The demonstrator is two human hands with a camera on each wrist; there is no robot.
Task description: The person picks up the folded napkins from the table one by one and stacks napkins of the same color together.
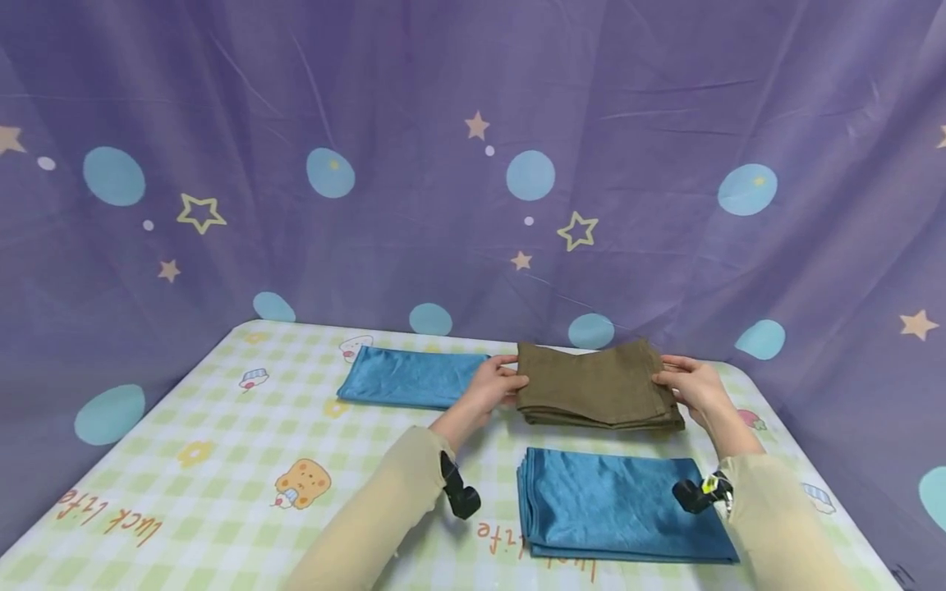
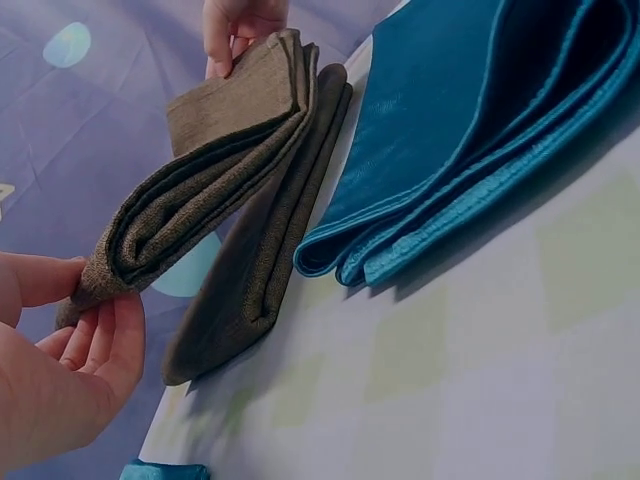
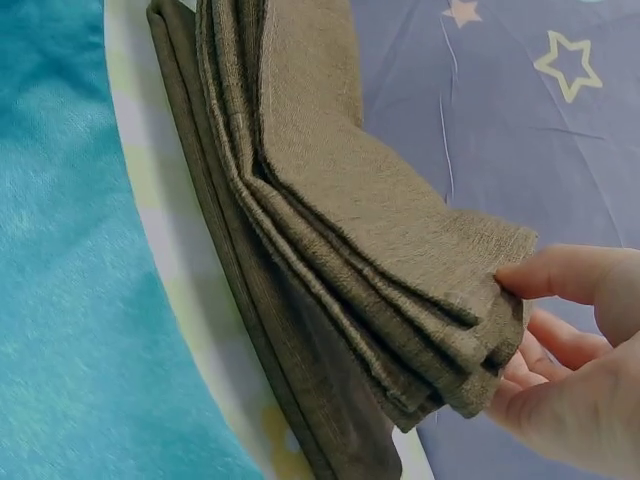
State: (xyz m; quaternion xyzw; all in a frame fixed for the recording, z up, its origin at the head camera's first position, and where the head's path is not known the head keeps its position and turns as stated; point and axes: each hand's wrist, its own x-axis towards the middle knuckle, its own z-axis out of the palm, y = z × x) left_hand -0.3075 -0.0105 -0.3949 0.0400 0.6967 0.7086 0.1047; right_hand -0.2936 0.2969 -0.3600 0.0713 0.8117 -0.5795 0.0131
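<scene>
Both hands hold a folded brown cloth (image 1: 591,382) by its two ends at the back right of the table. My left hand (image 1: 488,387) pinches the left end between thumb and fingers; the left wrist view shows its layers looped in a rounded fold. At the other end, my right hand (image 3: 585,345) pinches the stacked edges. Under the raised part lies more folded brown fabric (image 2: 235,310), resting on the table; whether it is a separate cloth I cannot tell. A folded blue cloth (image 1: 621,505) lies in front, below my right wrist.
Another folded blue cloth (image 1: 406,376) lies left of my left hand, near the table's back edge. The table (image 1: 222,443) has a green-and-white checked cover. A purple curtain (image 1: 443,164) with stars and dots hangs right behind it.
</scene>
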